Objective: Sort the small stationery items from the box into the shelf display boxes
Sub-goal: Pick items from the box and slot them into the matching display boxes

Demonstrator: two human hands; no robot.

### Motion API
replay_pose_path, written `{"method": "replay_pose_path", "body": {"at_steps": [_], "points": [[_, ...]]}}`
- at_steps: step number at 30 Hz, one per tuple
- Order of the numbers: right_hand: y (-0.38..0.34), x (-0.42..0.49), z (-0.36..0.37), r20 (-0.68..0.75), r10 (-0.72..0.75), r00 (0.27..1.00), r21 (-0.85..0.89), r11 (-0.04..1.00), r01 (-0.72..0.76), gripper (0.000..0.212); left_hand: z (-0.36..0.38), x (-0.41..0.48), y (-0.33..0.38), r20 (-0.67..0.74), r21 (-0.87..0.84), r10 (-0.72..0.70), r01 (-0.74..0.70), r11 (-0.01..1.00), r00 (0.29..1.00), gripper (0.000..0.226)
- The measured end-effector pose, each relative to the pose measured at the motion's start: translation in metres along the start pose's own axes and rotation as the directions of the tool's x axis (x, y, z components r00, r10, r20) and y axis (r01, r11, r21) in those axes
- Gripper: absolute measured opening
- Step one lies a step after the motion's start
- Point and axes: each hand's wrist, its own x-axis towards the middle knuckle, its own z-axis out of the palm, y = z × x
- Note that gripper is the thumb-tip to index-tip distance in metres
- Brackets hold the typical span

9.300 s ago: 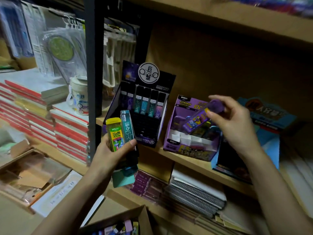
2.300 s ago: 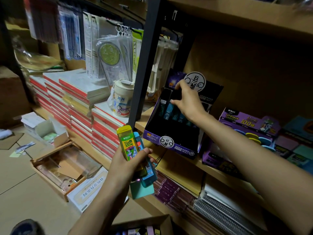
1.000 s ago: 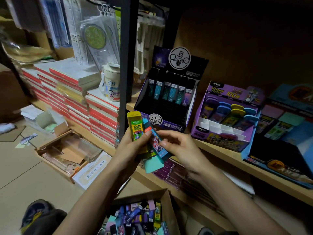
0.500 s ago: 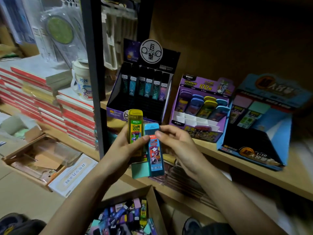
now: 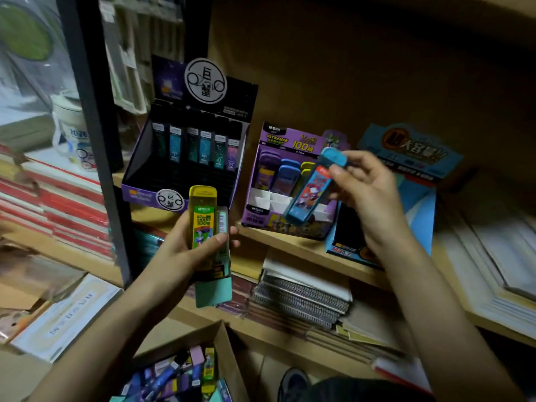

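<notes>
Right hand (image 5: 368, 198): thumb and fingers pinch the upper end of a blue flat plastic lead case (image 5: 307, 195), tilted, its lower end just in front of the purple cardboard display box (image 5: 253, 216) on the shelf. Left hand (image 5: 188, 250): curled round an upright yellow flat plastic lead case (image 5: 202, 219), with what seems a teal packet (image 5: 213, 291) behind it. Below this grip: brown cardboard box (image 5: 226, 358) of mixed cases.

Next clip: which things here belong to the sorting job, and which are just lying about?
Job: blue case in right hand; yellow case in left hand; purple display box; black display box; cardboard box of items.
Lying about: spiral notebooks; white mug; red-edged book stacks.
</notes>
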Motion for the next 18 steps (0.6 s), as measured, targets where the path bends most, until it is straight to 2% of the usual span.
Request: {"method": "replay_pose_path", "body": {"at_steps": [8, 12, 16, 18], "points": [[0.007, 0.037, -0.048, -0.095, -0.138, 0.986, -0.249, 0.962, 0.111, 0.021, 0.002, 0.009, -0.003, -0.009, 0.023, 0.016, -0.016, 1.0, 1.0, 0.036], [0.017, 0.046, -0.047, -0.056, -0.239, 0.969, -0.316, 0.925, 0.209, 0.02, 0.004, 0.011, -0.006, -0.022, 0.019, 0.011, -0.01, 1.0, 1.0, 0.034], [0.03, 0.051, -0.045, -0.004, -0.293, 0.956, -0.509, 0.824, 0.25, 0.022, 0.003, 0.007, -0.007, -0.038, 0.043, 0.001, 0.001, 0.999, 0.999, 0.033], [0.033, 0.05, -0.043, -0.026, -0.275, 0.961, -0.486, 0.844, 0.228, 0.024, 0.002, 0.004, -0.006, -0.045, 0.054, -0.001, 0.004, 0.999, 0.999, 0.034]]}}
